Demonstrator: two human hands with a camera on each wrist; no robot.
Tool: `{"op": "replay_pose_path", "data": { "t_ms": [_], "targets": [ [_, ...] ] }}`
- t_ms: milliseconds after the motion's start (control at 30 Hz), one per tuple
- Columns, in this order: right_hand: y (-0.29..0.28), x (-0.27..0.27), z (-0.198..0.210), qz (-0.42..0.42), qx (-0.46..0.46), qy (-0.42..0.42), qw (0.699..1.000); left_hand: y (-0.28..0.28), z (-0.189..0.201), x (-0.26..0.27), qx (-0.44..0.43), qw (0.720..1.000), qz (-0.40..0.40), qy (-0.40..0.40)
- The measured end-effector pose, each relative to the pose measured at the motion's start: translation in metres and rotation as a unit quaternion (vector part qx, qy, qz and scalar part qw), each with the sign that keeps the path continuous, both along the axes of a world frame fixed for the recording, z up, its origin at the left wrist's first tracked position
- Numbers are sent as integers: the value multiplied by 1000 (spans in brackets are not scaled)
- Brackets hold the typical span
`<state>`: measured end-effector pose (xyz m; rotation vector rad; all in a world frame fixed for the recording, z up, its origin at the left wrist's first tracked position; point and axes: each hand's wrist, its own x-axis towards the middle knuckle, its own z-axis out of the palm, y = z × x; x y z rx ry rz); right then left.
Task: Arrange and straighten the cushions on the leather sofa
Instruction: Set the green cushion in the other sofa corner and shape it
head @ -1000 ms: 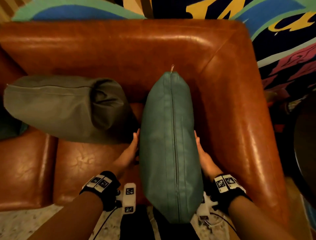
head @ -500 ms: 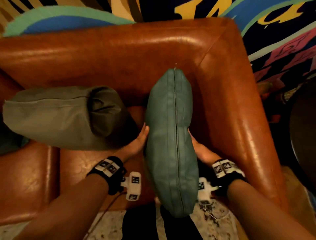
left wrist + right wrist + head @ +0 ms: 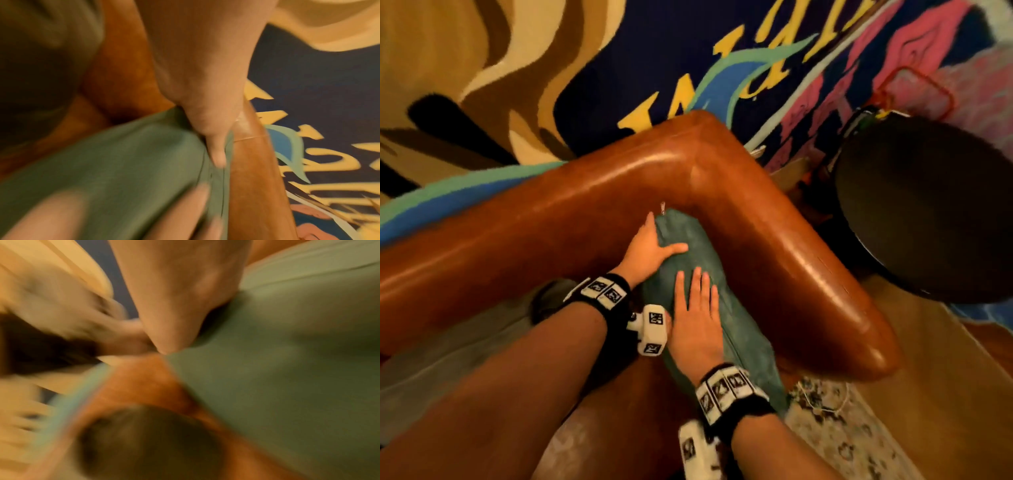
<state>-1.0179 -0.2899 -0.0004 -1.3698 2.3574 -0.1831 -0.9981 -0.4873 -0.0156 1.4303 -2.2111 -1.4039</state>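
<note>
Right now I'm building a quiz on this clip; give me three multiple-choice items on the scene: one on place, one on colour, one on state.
1. Where is the teal cushion?
A. On the floor
B. In the sofa corner, along the arm
C. On the round table

2. What colour is the sofa?
A. Grey
B. Black
C. Orange-brown

3. How do the left hand and right hand meet the cushion?
A. Both flat on it, fingers straight
B. Both fists clenched
C. Neither touches it

Answers: B, it stands wedged against the arm and back; C, shiny orange-brown leather; A, both palms lie on the cushion with fingers extended.
</note>
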Motion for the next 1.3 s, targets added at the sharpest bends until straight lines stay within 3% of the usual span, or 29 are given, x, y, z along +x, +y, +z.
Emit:
{"op": "replay_pose_path", "data": {
  "t_ms": [33,100,200,233,300,333,367,467,567,667,733,833,900,1000,1133,1167,1200,1267,1300],
  "targets": [
    [23,-1,-13,-7,6,10,1000,2,-2,6,-22,1000,4,7],
    [74,-6,-24,-98,51,-7,994,-4,-5,16,-57,998,10,11],
    [136,-13,-29,-275,159,-61,946,-18,6,26,-74,997,14,5],
    [141,-16,-24,-347,157,-130,915,-23,9,26,-54,998,34,5],
    [145,-28,-16,-489,27,-342,802,-31,17,20,26,996,80,26],
    [146,-31,-22,-518,-29,-395,758,-37,17,23,76,991,99,47],
    [150,-36,-29,-521,-59,-405,749,-42,25,24,122,985,105,68],
    [157,-47,2,-535,-125,-423,721,-54,43,30,179,973,85,120],
    [166,-49,20,-551,-192,-491,648,-59,40,40,183,971,105,110],
    [166,-48,13,-586,-211,-446,643,-60,28,41,215,957,152,119],
    [167,-47,5,-620,-210,-438,616,-55,32,35,261,947,133,134],
    [162,-44,6,-664,-204,-479,537,-47,32,23,250,961,80,84],
    [161,-42,9,-648,-220,-528,503,-48,38,15,219,968,88,85],
    [175,-40,12,-625,-247,-532,514,-60,41,14,197,970,102,96],
    [175,-31,-5,-653,-223,-531,491,-67,12,23,158,975,151,47],
    [168,-30,-8,-666,-217,-504,506,-64,5,22,155,974,154,52],
    [164,-33,-10,-674,-198,-437,562,-60,4,17,154,975,144,67],
    [153,-36,-1,-637,-126,-180,739,-46,17,9,142,979,107,99],
    [145,-31,9,-572,-121,-48,810,-42,21,8,131,981,90,109]
  ]
}}
